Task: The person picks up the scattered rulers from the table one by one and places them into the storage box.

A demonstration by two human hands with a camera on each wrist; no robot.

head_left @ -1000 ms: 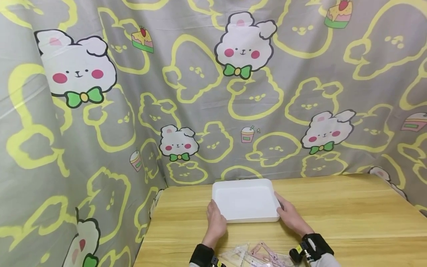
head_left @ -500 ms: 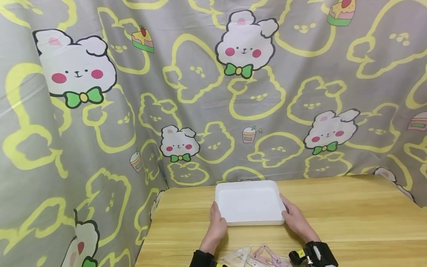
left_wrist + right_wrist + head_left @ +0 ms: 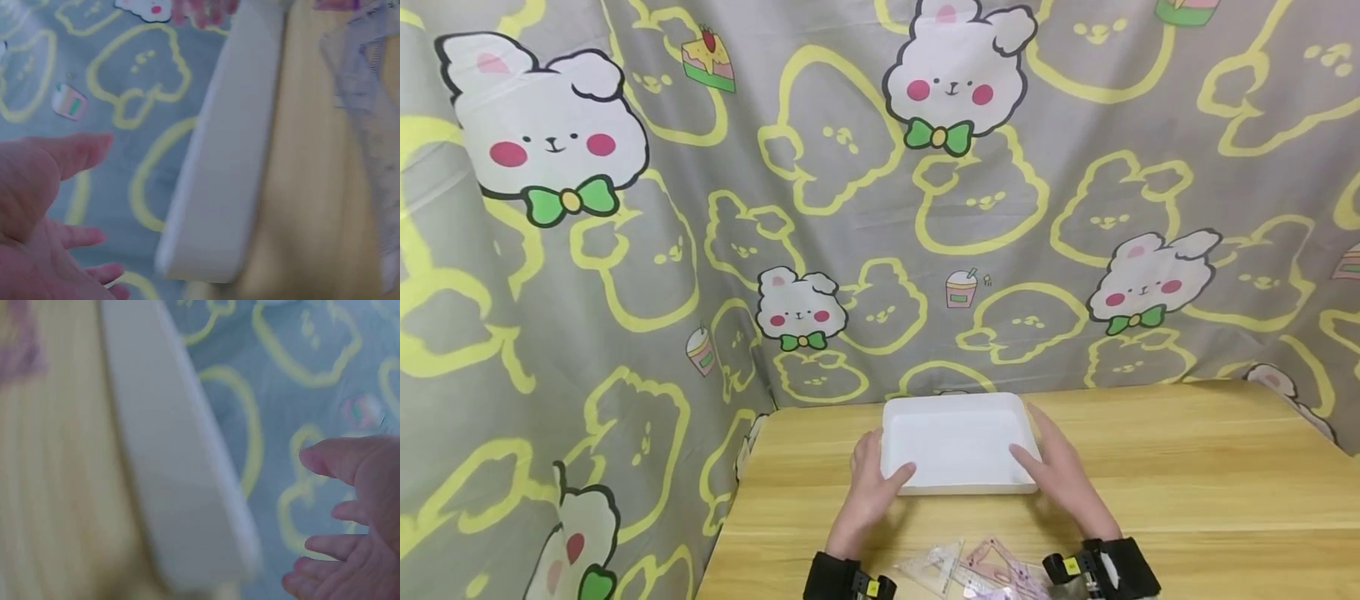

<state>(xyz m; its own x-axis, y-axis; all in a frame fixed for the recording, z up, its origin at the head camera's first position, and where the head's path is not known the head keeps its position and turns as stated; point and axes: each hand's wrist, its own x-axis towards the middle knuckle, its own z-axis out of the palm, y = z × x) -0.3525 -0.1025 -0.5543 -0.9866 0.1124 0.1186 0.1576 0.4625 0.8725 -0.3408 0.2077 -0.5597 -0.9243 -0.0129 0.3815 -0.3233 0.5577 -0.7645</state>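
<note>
Tray [image 3: 958, 442], white and shallow, sits on the wooden table [image 3: 1187, 475] near the curtain. Left hand [image 3: 872, 483] and right hand [image 3: 1052, 471] flank it, fingers loose, gripping nothing. Risk: a careless sleeve could sweep the plastic rulers [image 3: 970, 571] off the near edge.

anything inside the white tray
The white tray shows only a bare white floor; the left hand and right hand hide its near corners.
</note>
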